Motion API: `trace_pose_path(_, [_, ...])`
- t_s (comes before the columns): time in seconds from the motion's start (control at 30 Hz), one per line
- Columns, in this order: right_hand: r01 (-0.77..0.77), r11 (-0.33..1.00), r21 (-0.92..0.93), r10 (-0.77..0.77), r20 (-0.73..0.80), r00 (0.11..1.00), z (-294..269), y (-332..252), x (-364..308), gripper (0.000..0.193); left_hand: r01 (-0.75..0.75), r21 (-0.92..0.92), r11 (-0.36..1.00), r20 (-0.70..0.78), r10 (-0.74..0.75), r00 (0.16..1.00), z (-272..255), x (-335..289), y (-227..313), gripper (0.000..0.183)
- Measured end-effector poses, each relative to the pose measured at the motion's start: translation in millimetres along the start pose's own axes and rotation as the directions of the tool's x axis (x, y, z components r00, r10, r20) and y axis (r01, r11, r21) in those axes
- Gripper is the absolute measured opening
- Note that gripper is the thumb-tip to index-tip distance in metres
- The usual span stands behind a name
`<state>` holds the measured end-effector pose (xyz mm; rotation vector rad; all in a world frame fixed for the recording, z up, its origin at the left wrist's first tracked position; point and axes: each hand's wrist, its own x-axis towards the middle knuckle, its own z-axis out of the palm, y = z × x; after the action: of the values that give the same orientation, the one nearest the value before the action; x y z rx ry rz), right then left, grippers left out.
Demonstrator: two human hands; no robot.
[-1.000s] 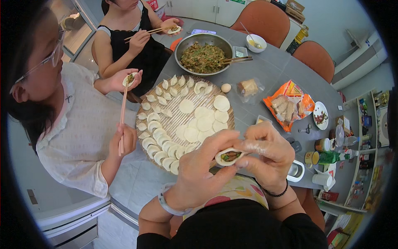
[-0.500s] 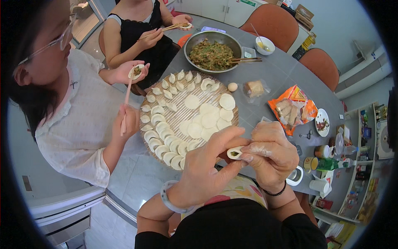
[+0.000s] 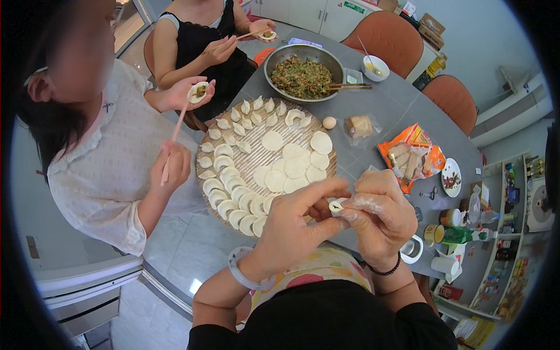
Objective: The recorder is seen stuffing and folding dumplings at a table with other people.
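Note:
Between my two hands is a small dumpling, its white dough folded over with a narrow gap at the top. My left hand grips it from the left with thumb and fingers. Floury fingers of my right hand pinch its other side. Both hands are raised over the near edge of the table. Just beyond my left hand lies a round ridged board, bearing rows of folded dumplings along its left and far sides. Flat dough wrappers overlap on its right part.
A metal bowl of chopped filling with chopsticks stands beyond the board. An egg, a wrapped block, an orange bag and a plate lie to the right. Two people at left hold filled wrappers and chopsticks.
The dumpling's opening has narrowed as my fingers press its edges together. The person at near left has lifted the wrapper slightly to the right.

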<state>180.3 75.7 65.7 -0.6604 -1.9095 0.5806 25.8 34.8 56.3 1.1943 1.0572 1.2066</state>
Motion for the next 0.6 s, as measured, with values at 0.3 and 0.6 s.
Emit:
trace_pose_path(0.3, [-0.072,0.997,-0.042,0.074,0.044,0.996,0.5,-10.2,-1.3,0.017,-0.167,0.130,0.977,0.021,0.165,0.986,1.5,-0.9,-12.2,0.029])
trace_pose_path(0.6, [-0.148,0.987,-0.056,0.151,0.057,0.987,5.7,-13.1,-2.4,0.019,-0.227,0.241,0.944,-0.025,0.240,0.971,2.0,-3.7,-14.8,0.027])
